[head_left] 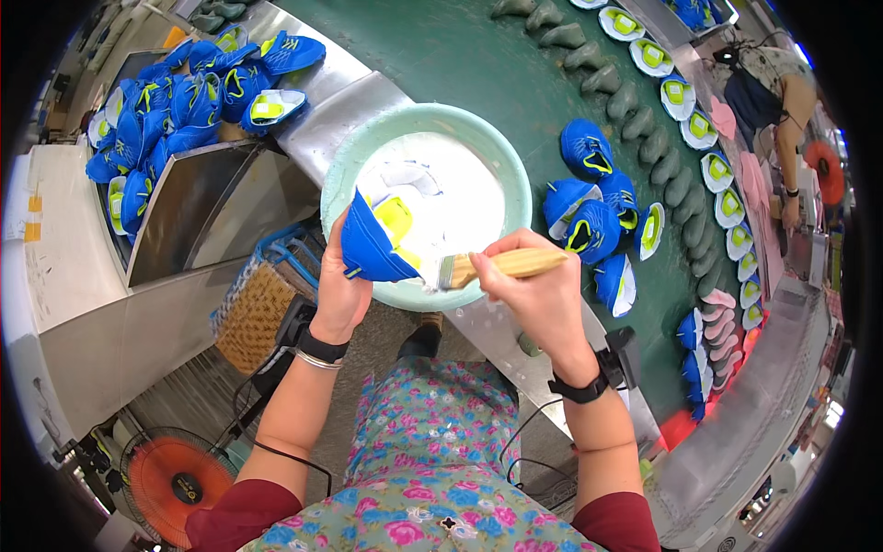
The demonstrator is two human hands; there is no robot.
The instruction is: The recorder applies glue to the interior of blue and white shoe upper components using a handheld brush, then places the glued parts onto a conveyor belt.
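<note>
My left grip (340,281) is closed on a blue shoe upper (372,244), fingers and palm along its left side; the rest of it juts out to the right, over the near-left part of the basin's mouth, its yellow-green inside turned to the right. My right grip (541,285) is pinched around the wooden handle of a brush (515,265), whose bristles point left at the upper's lower right corner; whether they touch it I can't tell.

Under both lies the pale green basin (518,175), white liquid (474,189) inside, set at the metal near edge of the green-topped bench (441,64). Right of the basin, a loose cluster of blue shoes (593,230) sits on the bench. Farther over runs a row of dark grey foot-shaped forms (655,145), then, toward the bench's far edge, a line of white-rimmed uppers (679,98).
</note>
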